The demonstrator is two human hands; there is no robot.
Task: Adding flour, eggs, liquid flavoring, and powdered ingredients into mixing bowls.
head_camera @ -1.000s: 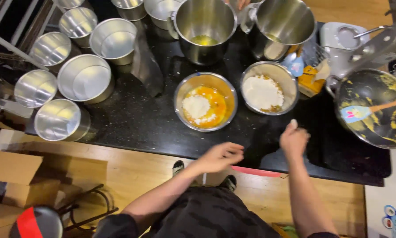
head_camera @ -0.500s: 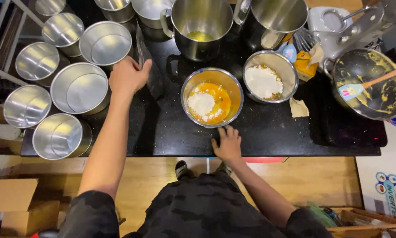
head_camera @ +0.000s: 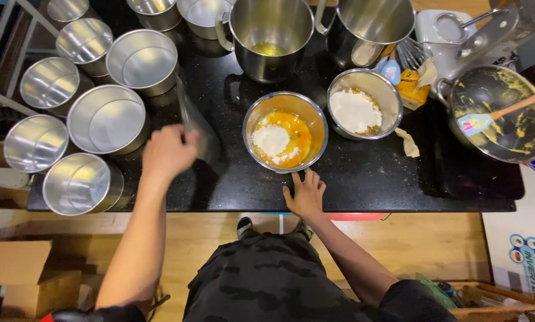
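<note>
My left hand is closed around the handle of a long flat metal spatula, which is blurred and points away from me over the black counter. My right hand lies flat on the counter with fingers spread, holding nothing. Its fingertips are just in front of a steel bowl that holds egg yolk and a heap of white flour. A second steel bowl with white flour and brown crumbs stands to the right of the first.
Several empty round metal tins, such as one tin, crowd the counter's left side. Tall steel pots stand at the back. A batter-smeared pan with a wooden-handled spatula sits far right. A whisk lies behind the flour bowl.
My left hand has pulled back from the tins toward me and to the right, now gripping the metal spatula. My right hand stays on the counter in front of the egg bowl.
</note>
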